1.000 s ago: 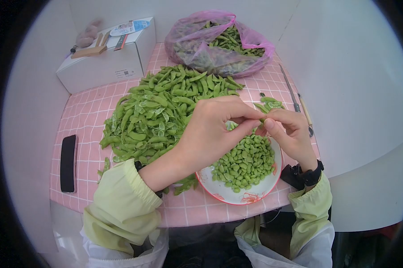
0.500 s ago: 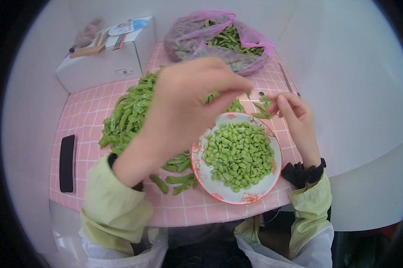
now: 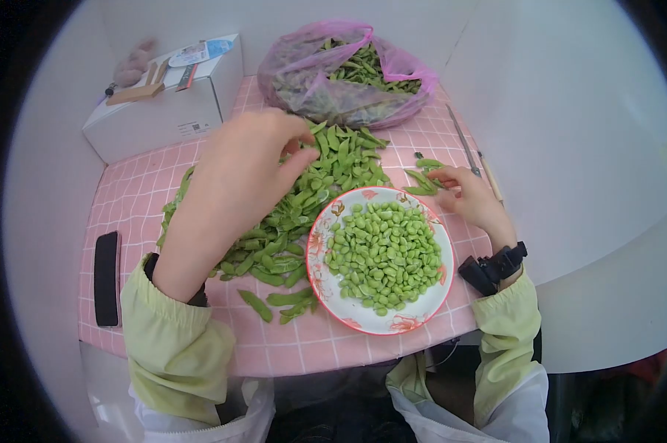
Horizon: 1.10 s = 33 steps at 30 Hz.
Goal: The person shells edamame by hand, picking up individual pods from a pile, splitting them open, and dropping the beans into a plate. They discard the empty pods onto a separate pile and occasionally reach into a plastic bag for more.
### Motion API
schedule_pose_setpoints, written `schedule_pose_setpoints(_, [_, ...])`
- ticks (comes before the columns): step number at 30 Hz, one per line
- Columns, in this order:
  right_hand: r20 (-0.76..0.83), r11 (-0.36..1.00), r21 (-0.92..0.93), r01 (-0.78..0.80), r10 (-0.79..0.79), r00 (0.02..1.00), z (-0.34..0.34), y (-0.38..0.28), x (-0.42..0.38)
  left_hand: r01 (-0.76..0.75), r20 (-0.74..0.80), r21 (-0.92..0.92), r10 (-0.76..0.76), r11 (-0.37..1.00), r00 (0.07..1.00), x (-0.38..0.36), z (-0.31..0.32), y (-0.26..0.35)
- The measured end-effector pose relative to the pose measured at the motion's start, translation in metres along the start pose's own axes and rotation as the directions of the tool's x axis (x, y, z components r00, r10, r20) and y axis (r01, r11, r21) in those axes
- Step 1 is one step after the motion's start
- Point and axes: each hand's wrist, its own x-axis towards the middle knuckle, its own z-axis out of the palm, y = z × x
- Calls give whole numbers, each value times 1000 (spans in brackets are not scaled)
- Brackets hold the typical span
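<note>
My left hand (image 3: 263, 151) hovers over the heap of green soybean pods (image 3: 341, 159), with thumb and forefinger apart and nothing visible between them. Part of the heap is hidden under that hand and forearm. To the right, my right hand (image 3: 470, 196) is beside a small group of pods (image 3: 421, 182). Its fingertips touch or nearly touch these pods, and a gap shows between thumb and forefinger. Between the hands stands a white plate (image 3: 320, 295) with a red rim and flower pattern, holding shelled green beans (image 3: 385, 255).
A purple plastic bag (image 3: 296, 81) of pods stands at the back. Behind left is a white box (image 3: 156, 122) with small items on top. A phone (image 3: 107, 279) lies at the left edge. Loose pods (image 3: 256, 304) lie near the front; a thin metal tool (image 3: 463, 139) lies at right.
My left hand has moved left from above the plate's far rim to over the pod heap, and its pinch has opened. My right hand has lowered toward the small group of pods.
</note>
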Motion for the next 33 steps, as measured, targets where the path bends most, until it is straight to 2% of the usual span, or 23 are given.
schedule_pose_setpoints(2, [34,994,-91,57,-54,998,0,0,1,45,-104,-109,-57,993,993,2,2,2])
schedule_pose_setpoints(3, [51,987,-136,86,-80,995,0,1,2,43,-107,-144,-58,989,993,2,2,3])
schedule_pose_setpoints(6, [3,995,-71,72,-71,997,4,9,6,20,-122,-231,-50,973,991,3,0,7])
schedule_pose_setpoints(9, [104,999,13,-38,37,994,2,9,12,-24,-175,-299,-30,954,984,3,4,14])
schedule_pose_setpoints(11, [86,998,48,-49,45,995,3,7,13,-55,-238,-357,-34,932,971,3,8,19])
schedule_pose_setpoints(15, [62,998,53,-44,41,997,5,11,14,-31,-194,-355,-41,934,980,0,6,30])
schedule_pose_setpoints(21, [-136,996,39,-75,79,987,5,8,14,-50,-180,-348,-14,936,984,-2,14,33])
schedule_pose_setpoints(33, [-195,950,309,-43,107,975,3,3,15,-30,-126,-378,-19,925,992,-4,25,33])
